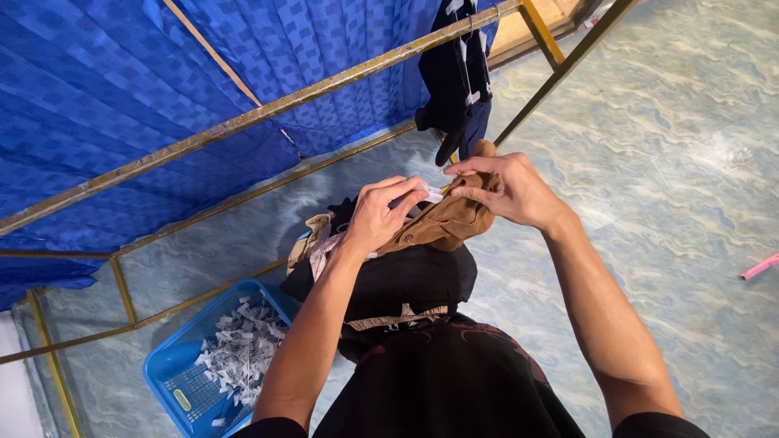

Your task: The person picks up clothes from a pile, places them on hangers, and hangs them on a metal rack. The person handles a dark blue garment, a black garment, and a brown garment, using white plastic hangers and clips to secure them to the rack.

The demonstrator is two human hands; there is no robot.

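While we pinch the small white tag [431,193] at mid-frame, our left hand [380,212] and right hand [505,188] both grasp the brown garment [442,225] it sits on. Best to keep the cloth taut and the fingertips close. Both forearms rise from the lower frame, wrists bent inward, above the blue basket [174,375] of tags.
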